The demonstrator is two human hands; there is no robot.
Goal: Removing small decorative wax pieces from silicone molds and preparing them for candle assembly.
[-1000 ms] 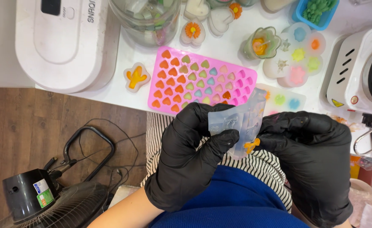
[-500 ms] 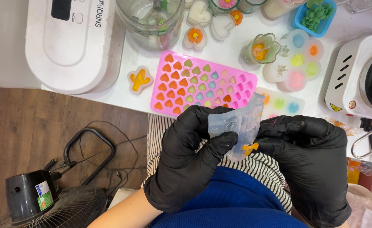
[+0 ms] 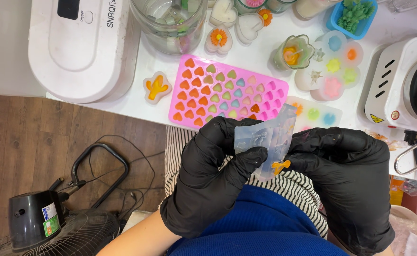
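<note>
- Surface [image 3: 137,102], white, fills the upper part of the head view; its near edge runs just above both hands, with wooden floor [image 3: 38,142] open to the left below it.
- White machine [image 3: 80,47] sits at the surface's left end, overhanging the near edge slightly.
- Left hand [image 3: 213,180], black-gloved, is closed around the clear mould [image 3: 265,140], thumb pressed across its front and fingers curled behind its left side.
- Right hand [image 3: 346,175], also black-gloved, grips the same mould from the right, fingers folded against its lower right edge.
- Pink heart mould [image 3: 227,92] lies flat on the surface just above the hands, near the edge; the clear mould's top corner overlaps it in view.
- Clear mould is held bent between both hands, off the surface, over a striped and blue lap.
- Orange piece [image 3: 280,166], small, sticks out at the clear mould's lower edge, touching the right hand's fingertips.
</note>
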